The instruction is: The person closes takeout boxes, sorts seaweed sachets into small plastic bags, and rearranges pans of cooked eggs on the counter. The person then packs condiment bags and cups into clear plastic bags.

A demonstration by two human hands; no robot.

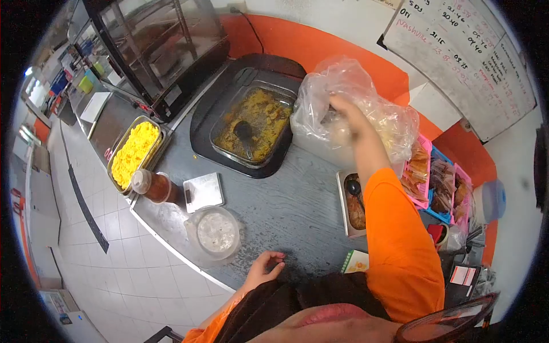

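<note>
A dark grey counter [291,206] is running along an orange-and-white wall. The left hand [266,270] is resting empty at the near edge, fingers loosely curled and apart from everything else, perhaps only steadying the body. Just beyond it a clear tub [217,234] is sitting, with a flat white scale-like device [204,192] behind, presumably kept within easy reach. Short of the right hand, a metal container [355,233] is holding brown food and a black spoon [353,187], likely left in for serving. The right hand [345,108] is reaching in among the folds of a clear plastic bag [320,128], fingers bent; whether they are gripping its contents, cannot tell. Left of that hand, a glass dish [234,159] of yellowish food is sitting on a black base [200,123], scoop [244,132] lying inside, probably for portioning. Farther off, a glass-sided cabinet [166,51] is standing left; a whiteboard [457,68] is hanging right.
</note>
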